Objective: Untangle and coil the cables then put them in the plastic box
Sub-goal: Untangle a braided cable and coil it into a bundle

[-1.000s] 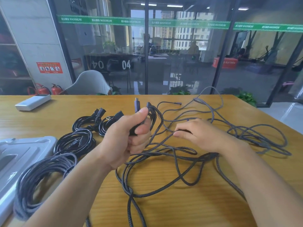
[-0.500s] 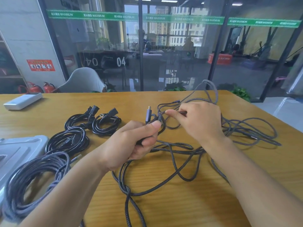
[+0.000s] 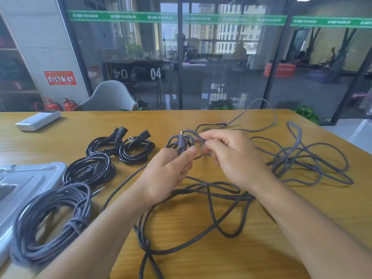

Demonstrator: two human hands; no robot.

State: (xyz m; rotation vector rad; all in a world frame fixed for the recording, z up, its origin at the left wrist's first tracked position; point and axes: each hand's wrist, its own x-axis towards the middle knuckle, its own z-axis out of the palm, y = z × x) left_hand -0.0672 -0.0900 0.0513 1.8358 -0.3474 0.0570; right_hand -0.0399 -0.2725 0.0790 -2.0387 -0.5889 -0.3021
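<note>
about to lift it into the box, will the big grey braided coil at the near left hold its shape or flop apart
The grey braided coil probably sags and spreads when lifted: only one wrap of its own cable binds it, and the loops lie loose. The braid looks grippy, so it likely won't slip. It won't roll; it lies flat, part on the box.

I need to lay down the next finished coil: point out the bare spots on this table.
Bare wood lies on the wooden table near its front edge, between the two forearms, and along the far edge between the white device and the black coils. Crowded: the left side by the grey coil and plastic box, and the right with the tangled cable.
</note>
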